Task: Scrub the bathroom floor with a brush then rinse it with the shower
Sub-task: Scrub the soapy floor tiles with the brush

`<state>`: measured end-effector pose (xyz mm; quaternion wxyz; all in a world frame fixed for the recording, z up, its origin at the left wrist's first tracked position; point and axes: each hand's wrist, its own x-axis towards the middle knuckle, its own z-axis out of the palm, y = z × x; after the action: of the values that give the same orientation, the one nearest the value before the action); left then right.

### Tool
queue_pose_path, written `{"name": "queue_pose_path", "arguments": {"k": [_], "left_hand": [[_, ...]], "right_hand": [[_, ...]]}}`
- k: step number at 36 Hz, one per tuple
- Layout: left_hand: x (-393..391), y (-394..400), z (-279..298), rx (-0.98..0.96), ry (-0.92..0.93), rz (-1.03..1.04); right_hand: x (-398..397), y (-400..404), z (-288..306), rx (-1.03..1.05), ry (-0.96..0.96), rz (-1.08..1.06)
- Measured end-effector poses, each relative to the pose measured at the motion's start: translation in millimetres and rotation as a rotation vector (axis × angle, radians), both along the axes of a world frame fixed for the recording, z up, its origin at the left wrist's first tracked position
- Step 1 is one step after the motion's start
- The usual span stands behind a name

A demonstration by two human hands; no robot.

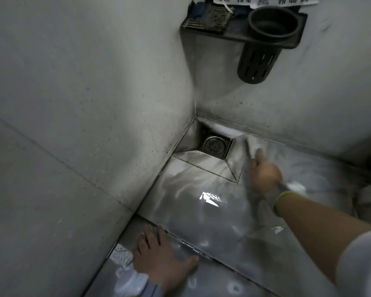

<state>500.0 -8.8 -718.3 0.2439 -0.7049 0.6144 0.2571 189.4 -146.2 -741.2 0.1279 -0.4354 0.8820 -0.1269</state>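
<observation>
Two hands in view. Near, bottom centre: your left hand [158, 256] lies flat w/ fingers spread on the wet floor [201, 221]. Farther, right of centre: your right hand [265, 172] curls round a brush [250, 146], blurred, its tip on the floor just right of the drain [214, 145]. Top right: black wall rack [233, 33] w/ a slotted cup [259, 56].
</observation>
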Motion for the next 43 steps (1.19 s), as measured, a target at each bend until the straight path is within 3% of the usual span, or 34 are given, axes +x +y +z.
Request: {"name": "queue_pose_path", "arguments": {"k": [4,10,15,19,24,27,31,35,39,43], "left_hand": [[6.7,-2.9,-1.1,0.046,0.04,0.008],[11.1,-10.6,7.4,0.103,0.069,0.02],[3.8,-12.3,9.9,0.103,0.035,0.021],[3.5,-12.5,6.2,0.106,0.022,0.022],[-1.4,-10.6,5.4,0.073,-0.013,0.035],[-0.8,-11.9,8.2,0.102,0.002,0.04],[-0.7,-12.9,8.8,0.105,0.007,0.051],[2.9,-16.0,7.6,0.133,0.045,0.101],[4.4,-18.2,8.7,0.155,0.045,0.093],[-1.4,-15.7,7.4,0.136,0.019,0.097]], "right_hand": [[14.8,-1.0,13.8,0.067,-0.056,0.274],[-21.6,-9.3,11.1,-0.024,-0.03,-0.043],[-18.4,-39.9,30.6,0.079,-0.292,0.175],[-25.7,-48.6,39.2,0.083,-0.106,0.129],[-17.0,-41.8,39.1,0.162,-0.285,0.215],[-22.2,-41.6,38.5,0.093,-0.15,0.138],[-20.7,-28.6,40.2,0.154,-0.291,0.288],[-22.9,-14.8,43.2,0.108,-0.125,0.254],[-11.8,6.5,40.1,0.109,-0.198,0.331],[-17.8,18.6,34.3,-0.029,-0.199,0.094]]}}
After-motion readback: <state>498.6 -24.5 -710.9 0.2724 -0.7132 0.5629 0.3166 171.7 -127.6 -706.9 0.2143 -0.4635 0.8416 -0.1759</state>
